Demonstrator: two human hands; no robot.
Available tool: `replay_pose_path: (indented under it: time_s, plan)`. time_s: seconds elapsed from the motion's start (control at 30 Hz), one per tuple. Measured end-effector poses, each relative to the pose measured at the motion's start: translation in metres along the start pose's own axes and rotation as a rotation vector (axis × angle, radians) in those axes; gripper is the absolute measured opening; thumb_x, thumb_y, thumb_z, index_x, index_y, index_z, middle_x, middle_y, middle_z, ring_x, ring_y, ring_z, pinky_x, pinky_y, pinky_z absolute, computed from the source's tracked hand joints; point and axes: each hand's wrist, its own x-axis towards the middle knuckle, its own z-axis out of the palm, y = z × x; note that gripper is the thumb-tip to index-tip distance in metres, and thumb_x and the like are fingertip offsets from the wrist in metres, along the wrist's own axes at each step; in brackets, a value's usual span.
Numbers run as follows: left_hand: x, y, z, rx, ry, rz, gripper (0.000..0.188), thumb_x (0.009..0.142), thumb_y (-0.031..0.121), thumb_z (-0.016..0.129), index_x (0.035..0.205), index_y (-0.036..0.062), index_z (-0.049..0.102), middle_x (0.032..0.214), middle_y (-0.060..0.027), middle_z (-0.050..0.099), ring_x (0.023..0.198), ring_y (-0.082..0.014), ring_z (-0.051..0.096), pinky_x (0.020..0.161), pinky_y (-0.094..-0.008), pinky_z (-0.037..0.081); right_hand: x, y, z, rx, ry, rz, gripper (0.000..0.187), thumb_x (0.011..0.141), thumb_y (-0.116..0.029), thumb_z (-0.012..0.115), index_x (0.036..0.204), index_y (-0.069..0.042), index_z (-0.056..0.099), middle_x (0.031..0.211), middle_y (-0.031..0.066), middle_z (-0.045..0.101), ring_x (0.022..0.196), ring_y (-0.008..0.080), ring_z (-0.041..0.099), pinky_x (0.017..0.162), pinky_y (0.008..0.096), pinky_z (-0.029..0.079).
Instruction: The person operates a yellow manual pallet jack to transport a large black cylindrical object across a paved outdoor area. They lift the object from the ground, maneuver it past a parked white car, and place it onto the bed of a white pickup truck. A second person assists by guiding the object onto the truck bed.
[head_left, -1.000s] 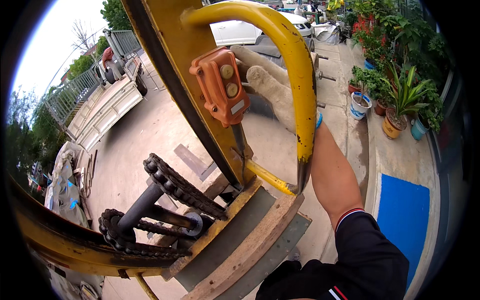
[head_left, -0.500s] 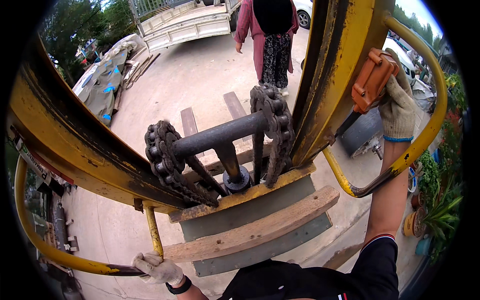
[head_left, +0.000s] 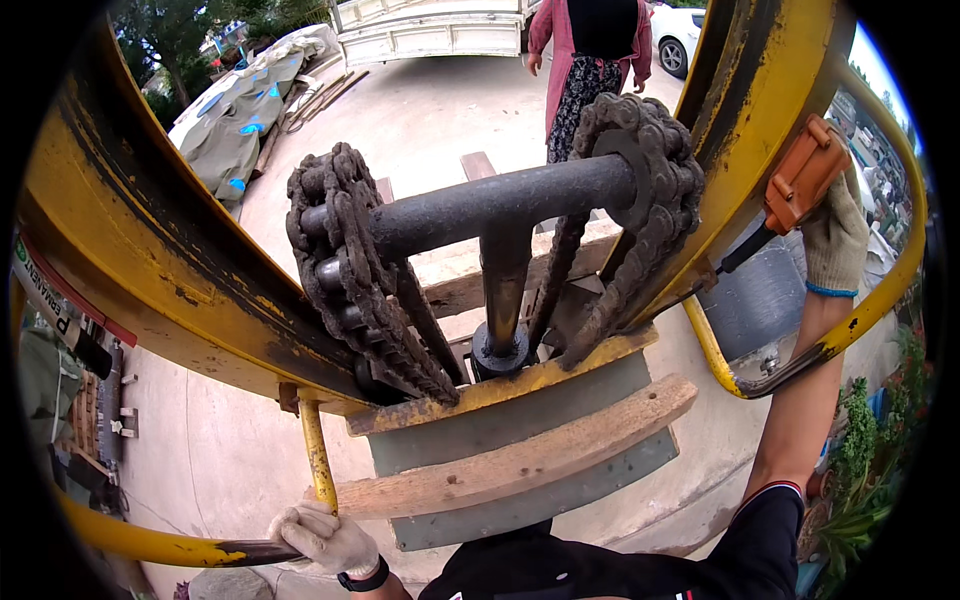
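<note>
My left hand [head_left: 325, 541], in a pale work glove, is closed round the dark worn part of the left yellow handle [head_left: 190, 548], by its upright post. My right hand [head_left: 836, 236], gloved as well, holds an orange switch box [head_left: 806, 172] with a black cable at its lower end, beside the right yellow mast rail [head_left: 772, 110]. Its fingers are partly hidden behind the box. Between the rails a dark crossbar [head_left: 505, 200] sits on a piston rod [head_left: 505, 285], with greasy chains [head_left: 345, 265] over both ends. My right forearm passes behind the right yellow handle [head_left: 846, 342].
A wooden board [head_left: 520, 462] spans the grey plate in front of me. Beyond the mast stand a person in a pink top [head_left: 560, 60], a white truck bed [head_left: 430, 35] and a white car [head_left: 678, 40]. Covered goods [head_left: 235, 130] lie far left; plants [head_left: 860, 450] stand at right.
The crossbar and chains have risen between the rails and look larger. My view has shifted, moving the background and the orange box rightward in the picture. Both hands keep their holds.
</note>
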Motion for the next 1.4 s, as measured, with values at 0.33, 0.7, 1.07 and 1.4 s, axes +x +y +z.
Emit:
replay_pose_path:
  time_s: [0.33,0.7,1.07,1.4]
  plan:
    - [-0.002,0.005,0.01,-0.09,0.013,0.077,0.012,0.1,0.012,0.044,0.092,0.0032,0.048,0.053,0.0069,0.024,0.045,-0.0041,0.021,0.046,-0.0227,0.021,-0.002,-0.006,0.008,0.015,0.001,0.034,0.049,0.101,-0.022,0.053,0.145,-0.004,0.042,0.141,0.0144,0.051,0.129,0.0272,0.052,0.108,0.0416,0.047]
    - [-0.001,0.01,0.016,-0.099,0.069,0.14,0.012,0.095,0.008,0.054,0.086,0.0012,0.052,0.052,0.0032,0.032,0.042,-0.0052,0.027,0.044,-0.0244,0.027,-0.001,-0.014,0.023,0.05,-0.068,0.049,0.048,0.096,-0.022,0.062,0.141,-0.01,0.05,0.131,0.0085,0.061,0.121,0.0214,0.059,0.105,0.0361,0.048]
    - [-0.004,0.02,0.015,-0.027,0.129,0.151,0.01,0.093,0.008,0.059,0.092,-0.0019,0.055,0.054,0.0006,0.039,0.044,-0.0073,0.034,0.044,-0.0245,0.029,-0.008,-0.019,0.04,0.023,-0.103,0.08,0.046,0.099,-0.023,0.058,0.142,-0.009,0.049,0.13,0.0075,0.061,0.121,0.0208,0.059,0.104,0.0388,0.047]
    - [-0.003,0.012,0.011,-0.036,0.086,0.141,0.011,0.093,0.005,0.057,0.085,-0.001,0.053,0.054,0.0001,0.042,0.046,-0.008,0.04,0.045,-0.0248,0.033,0.004,-0.009,0.029,0.057,-0.108,0.071,0.046,0.099,-0.024,0.058,0.143,-0.012,0.049,0.135,0.0069,0.057,0.129,0.022,0.051,0.112,0.0406,0.039]
